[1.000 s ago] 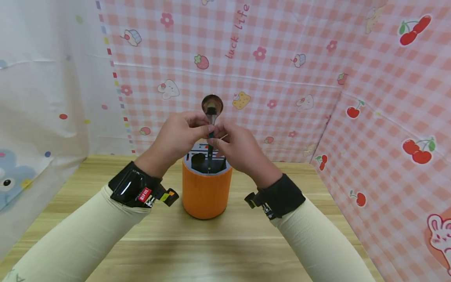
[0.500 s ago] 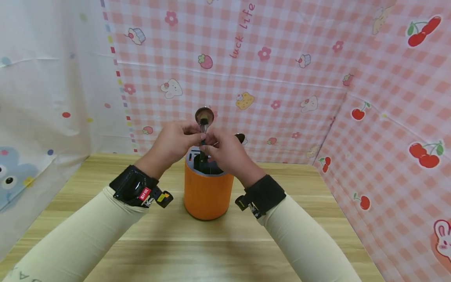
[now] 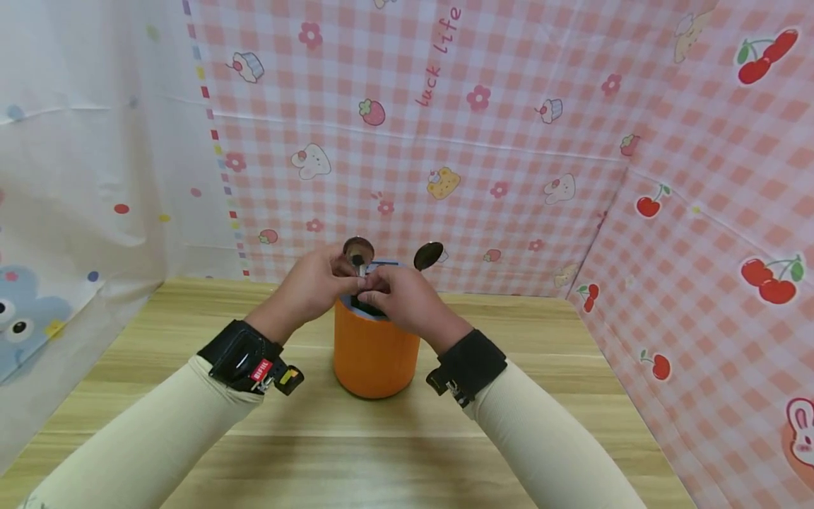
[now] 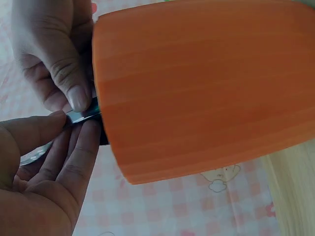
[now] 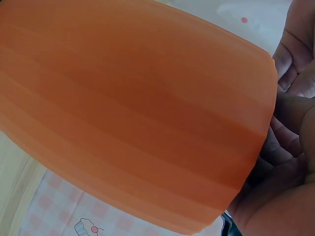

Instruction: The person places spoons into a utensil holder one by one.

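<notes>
My left hand (image 3: 311,286) pinches a metal spoon (image 3: 359,251) by its neck, just under the round shiny bowl. The fingertips of my right hand (image 3: 410,298) meet there and pinch the spoon too. Both hands are right over an orange utensil holder (image 3: 375,357) with a grey slotted top and a dark opening. In the left wrist view, the spoon's silver neck (image 4: 81,116) runs between thumb and fingers, its dark lower part passing behind the holder's rim. The rest of its handle is hidden. The holder's orange wall fills most of the right wrist view.
Another spoon (image 3: 429,254) stands at the right of the holder, its dark bowl sticking up beside my right hand. The holder stands on a wooden table (image 3: 305,445). A pink checked cloth (image 3: 483,170) hangs behind and to the right, a whitish cloth (image 3: 121,162) at the left.
Both hands have come down with the spoon, whose bowl now sits much lower and a little further left, near the holder's top. The other spoon's bowl has come into sight.
</notes>
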`<state>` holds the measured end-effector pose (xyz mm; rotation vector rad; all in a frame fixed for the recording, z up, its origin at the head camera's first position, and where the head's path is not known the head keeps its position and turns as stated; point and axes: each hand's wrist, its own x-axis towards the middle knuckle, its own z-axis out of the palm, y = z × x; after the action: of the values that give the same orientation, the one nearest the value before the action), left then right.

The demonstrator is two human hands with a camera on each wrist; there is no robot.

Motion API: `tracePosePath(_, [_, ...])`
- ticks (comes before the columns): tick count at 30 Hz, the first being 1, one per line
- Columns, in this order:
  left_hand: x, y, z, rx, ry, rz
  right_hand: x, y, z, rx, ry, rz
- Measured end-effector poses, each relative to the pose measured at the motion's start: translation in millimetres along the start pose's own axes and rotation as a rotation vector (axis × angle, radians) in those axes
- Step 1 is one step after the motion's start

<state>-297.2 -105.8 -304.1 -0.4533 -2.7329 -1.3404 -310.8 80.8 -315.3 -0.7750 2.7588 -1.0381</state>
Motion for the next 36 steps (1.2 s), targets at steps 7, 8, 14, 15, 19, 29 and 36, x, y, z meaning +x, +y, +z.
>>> tracePosePath(7, [-3.5,-7.1,8.2,-0.008,-0.008,0.046,-1,2,2,-0.079,0.010,-0.024])
tracePosePath(8, [-4.0,-6.7,8.6,0.003,0.002,0.044,-1,2,3,-0.090,0.013,-0.028])
tracePosePath(14, [-5.4,-6.1,10.3,0.037,0.025,0.056,-3,3,3,-0.096,0.028,-0.032])
tracePosePath(15, [-5.7,-6.2,10.3,0.041,0.025,0.057,-4,2,2,-0.085,0.029,-0.030])
tracePosePath(19, [-8.2,-7.5,8.6,0.036,0.015,0.044,-10,-1,-3,-0.073,0.037,-0.017])
tracePosePath(29, [-20.7,-28.7,1.4,-0.006,-0.041,0.023,-41,6,-14,-0.198,0.115,-0.048])
tracePosePath(36, [-27.7,-59.3,5.8,-0.003,-0.151,-0.131,-59,35,-17,-0.137,0.194,0.085])
